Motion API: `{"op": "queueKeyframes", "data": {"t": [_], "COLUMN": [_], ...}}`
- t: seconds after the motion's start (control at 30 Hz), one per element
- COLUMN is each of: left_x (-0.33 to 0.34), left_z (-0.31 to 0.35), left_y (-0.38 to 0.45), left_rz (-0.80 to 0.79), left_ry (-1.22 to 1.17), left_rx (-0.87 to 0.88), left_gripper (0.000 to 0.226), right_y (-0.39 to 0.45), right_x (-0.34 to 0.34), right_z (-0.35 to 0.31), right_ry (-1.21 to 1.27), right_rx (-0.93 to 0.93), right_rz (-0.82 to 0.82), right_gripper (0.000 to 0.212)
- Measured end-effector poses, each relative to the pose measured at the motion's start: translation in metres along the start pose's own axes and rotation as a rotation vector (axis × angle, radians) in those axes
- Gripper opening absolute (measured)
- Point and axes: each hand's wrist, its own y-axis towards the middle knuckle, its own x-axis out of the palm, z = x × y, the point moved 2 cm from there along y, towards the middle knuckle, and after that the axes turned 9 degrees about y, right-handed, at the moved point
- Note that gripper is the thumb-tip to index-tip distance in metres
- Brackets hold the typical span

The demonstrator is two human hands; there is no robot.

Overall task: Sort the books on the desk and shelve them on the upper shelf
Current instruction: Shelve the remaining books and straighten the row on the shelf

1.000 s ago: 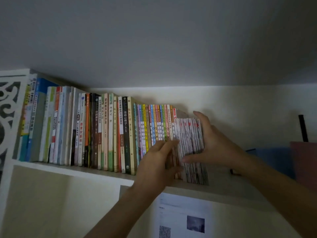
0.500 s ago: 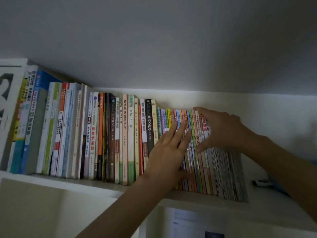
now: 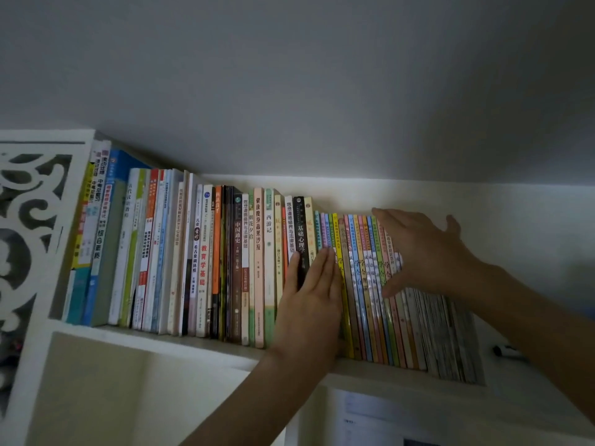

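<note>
orange-lettered white spine (image 3: 203, 252): 教育学基础
dark brown spine (image 3: 237, 252): 中国通史
pale spine (image 3: 251, 252): 朝花夕拾
pink spine (image 3: 258, 252): 健康瘦身蔬果沙拉
cream spine (image 3: 269, 239): 西游记
black spine (image 3: 300, 233): 基础心理学
white spine (image 3: 291, 226): 思想道德修养与法律基础
thin coloured spines (image 3: 363, 284): 学会… partly legible, rest too small
sheet below the shelf (image 3: 360, 420): print unreadable

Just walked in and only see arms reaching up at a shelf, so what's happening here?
A person is tidying a row of books standing on the upper shelf. The left hand lies flat against the spines mid-row, and the right hand presses on the thin colourful books near the row's right end. Neither hand grips a book; the row stands upright, leaning slightly at the right.
</note>
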Motion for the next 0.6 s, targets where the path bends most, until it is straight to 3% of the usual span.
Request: {"op": "queueKeyframes", "data": {"t": [0.13,0.27,0.37,0.53,0.6], "left_x": [-0.006,-0.013,-0.013,-0.014,-0.012], "left_z": [-0.003,-0.006,0.000,0.001,0.003], "left_y": [-0.008,-0.021,-0.018,-0.007,-0.007], "left_rz": [0.023,0.081,0.071,0.057,0.073], "left_ry": [0.019,0.004,0.083,-0.004,0.007], "left_rx": [-0.028,-0.027,-0.022,-0.115,-0.124], "left_gripper": [0.102,0.091,0.089,0.073,0.076], "right_y": [0.001,0.003,0.004,0.004,0.005], "right_x": [0.002,0.011,0.015,0.021,0.022], "right_z": [-0.019,-0.041,-0.047,-0.045,-0.046], "right_ry": [-0.056,-0.111,-0.087,-0.093,-0.088], "right_rx": [-0.051,-0.184,-0.170,-0.175,-0.171], "right_rz": [-0.015,0.050,0.041,0.081,0.092], "right_gripper": [0.146,0.139,0.135,0.137,0.136]}}
